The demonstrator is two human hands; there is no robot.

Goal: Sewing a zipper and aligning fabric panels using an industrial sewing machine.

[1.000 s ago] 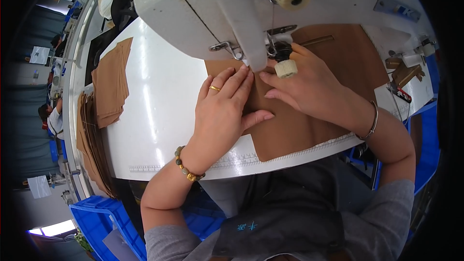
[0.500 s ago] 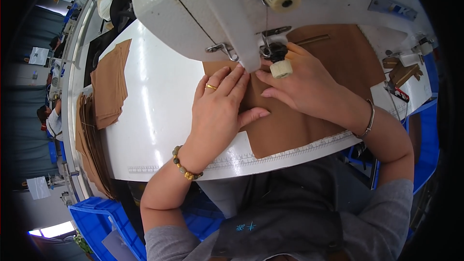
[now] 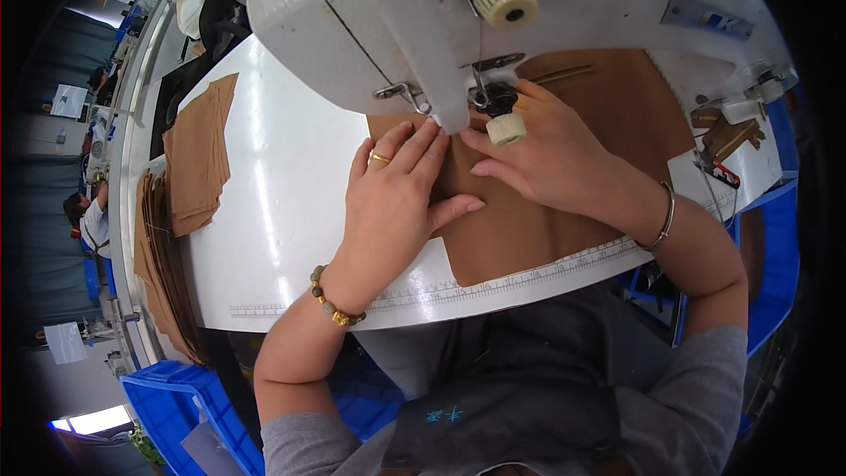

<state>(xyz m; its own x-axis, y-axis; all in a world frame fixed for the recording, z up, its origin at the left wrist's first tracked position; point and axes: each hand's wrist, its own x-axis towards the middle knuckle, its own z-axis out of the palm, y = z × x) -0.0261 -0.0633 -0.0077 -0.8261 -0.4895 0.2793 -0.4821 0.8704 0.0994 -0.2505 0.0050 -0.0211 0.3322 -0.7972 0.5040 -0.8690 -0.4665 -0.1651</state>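
Observation:
A brown fabric panel point(image 3: 502, 242) lies on the white table under the head of a white sewing machine point(image 3: 370, 26). My left hand point(image 3: 392, 189) rests flat on the panel's left part, fingers stretched toward the needle area and thumb out to the side. On the panel right of the needle area is my right hand point(image 3: 546, 145), its thumb apart and its fingertips partly behind the machine's cream knob point(image 3: 506, 129). A slit-like opening point(image 3: 564, 73) shows in the panel beyond that hand. The needle and the fabric right beneath it are hidden by the machine head.
Brown cut pieces point(image 3: 198, 154) lie at the table's left, with a thicker stack point(image 3: 163, 264) hanging over the edge. A ruler strip point(image 3: 493, 286) runs along the front edge. Small tools point(image 3: 724, 174) lie at right. Blue bins point(image 3: 189, 414) stand below. Other people sit far left.
The view has shifted slightly. Both hands keep nearly the same place on the brown panel, and no grip has visibly changed.

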